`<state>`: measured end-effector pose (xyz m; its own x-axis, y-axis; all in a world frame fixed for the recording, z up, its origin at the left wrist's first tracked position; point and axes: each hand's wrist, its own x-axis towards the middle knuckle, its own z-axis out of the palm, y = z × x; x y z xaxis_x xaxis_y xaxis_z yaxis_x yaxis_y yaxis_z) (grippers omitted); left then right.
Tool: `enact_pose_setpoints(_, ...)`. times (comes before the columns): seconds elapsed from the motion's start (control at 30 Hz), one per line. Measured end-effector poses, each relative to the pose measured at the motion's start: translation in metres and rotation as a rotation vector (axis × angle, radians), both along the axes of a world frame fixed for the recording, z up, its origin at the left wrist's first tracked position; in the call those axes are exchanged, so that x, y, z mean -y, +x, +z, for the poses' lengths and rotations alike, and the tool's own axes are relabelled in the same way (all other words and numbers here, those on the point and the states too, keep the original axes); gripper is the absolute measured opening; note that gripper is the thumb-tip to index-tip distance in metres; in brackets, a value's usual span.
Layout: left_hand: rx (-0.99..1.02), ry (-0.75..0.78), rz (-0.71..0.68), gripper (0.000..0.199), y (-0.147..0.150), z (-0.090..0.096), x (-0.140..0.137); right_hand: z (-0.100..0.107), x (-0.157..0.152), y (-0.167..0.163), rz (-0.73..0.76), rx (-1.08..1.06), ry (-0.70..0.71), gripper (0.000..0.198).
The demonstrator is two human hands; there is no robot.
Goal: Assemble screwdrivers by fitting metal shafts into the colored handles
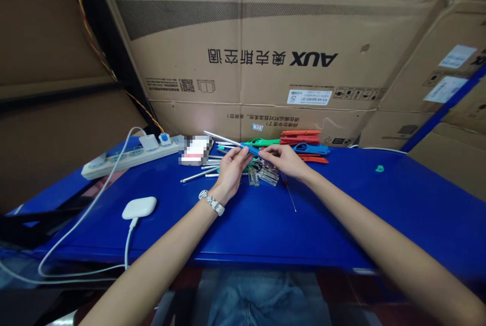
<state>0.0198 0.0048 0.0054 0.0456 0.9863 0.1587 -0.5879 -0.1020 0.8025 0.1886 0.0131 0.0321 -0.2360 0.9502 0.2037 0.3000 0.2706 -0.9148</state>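
My left hand (230, 171) pinches a blue long-reach lighter (249, 149), whose silver metal tube (220, 136) points up and to the left. At the lighter's other end, the bent fingers of my right hand (286, 161) press on the blue body; exactly what the fingertips cover is hidden. Below my hands lie clear plastic fuel tanks (269, 177) and a thin screwdriver (290, 197). Loose metal tubes (197, 175) are spread to the left of my left hand. Behind sit a green shell (266, 141), red and orange shells (299, 139) and a blue shell (313, 149).
A blue table (341, 225) carries everything, with a large cardboard box (266, 22) standing behind. To the left are a power strip (125, 160), a blurred-out phone (195, 150) and a white case (139, 208) on a cable. A small green piece (379, 168) lies right.
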Motion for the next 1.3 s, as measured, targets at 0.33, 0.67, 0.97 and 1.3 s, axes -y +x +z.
enact_pose_setpoints(0.33,0.052,-0.075,0.067,0.021,0.002,-0.003,0.000,-0.012,-0.003,-0.008,0.002,0.102,0.143,0.038)
enact_pose_setpoints(0.67,0.032,-0.044,0.107,0.021,0.006,-0.008,0.000,-0.011,-0.012,0.000,-0.119,0.234,0.319,0.051)
enact_pose_setpoints(0.97,-0.135,-0.107,0.208,0.033,0.011,-0.008,0.006,-0.009,-0.032,0.002,-0.080,0.308,0.228,0.054)
enact_pose_setpoints(1.3,-0.074,0.044,0.269,0.010,0.000,0.018,0.000,-0.009,-0.038,0.002,-0.057,0.440,0.302,0.052)
